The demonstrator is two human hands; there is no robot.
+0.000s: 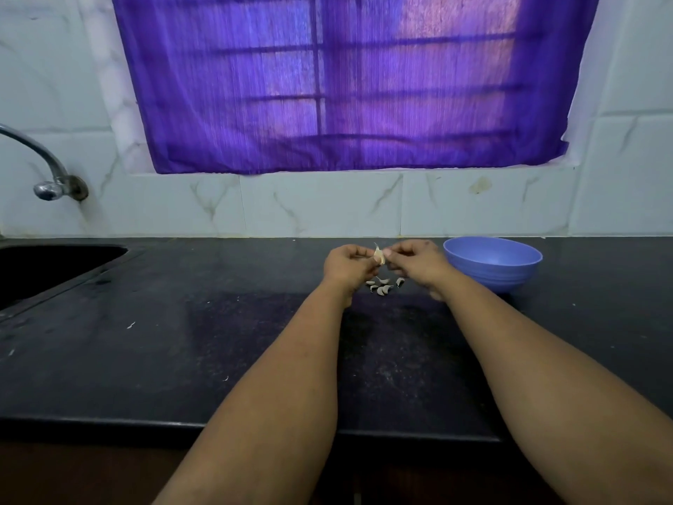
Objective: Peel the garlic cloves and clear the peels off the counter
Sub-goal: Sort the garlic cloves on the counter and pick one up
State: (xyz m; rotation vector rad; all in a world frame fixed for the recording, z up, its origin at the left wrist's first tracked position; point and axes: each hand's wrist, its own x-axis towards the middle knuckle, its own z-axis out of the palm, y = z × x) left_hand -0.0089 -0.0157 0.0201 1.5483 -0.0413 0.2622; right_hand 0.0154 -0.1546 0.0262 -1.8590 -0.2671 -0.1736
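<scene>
Both my hands are stretched out over the back of the black counter (218, 340). My left hand (347, 264) and my right hand (415, 258) pinch one pale garlic clove (379, 255) between their fingertips, a flap of skin sticking up from it. Below the hands, several small garlic cloves (380, 287) lie in a loose cluster on the counter. Whether those are peeled I cannot tell. A blue plastic bowl (492, 262) stands just right of my right hand; what is in it is hidden by its rim.
A dark sink (43, 271) is set into the counter at the far left, with a metal tap (47, 169) on the tiled wall above it. A purple curtain (338, 82) covers the window behind. Small white flecks (131, 325) lie on the counter's left half.
</scene>
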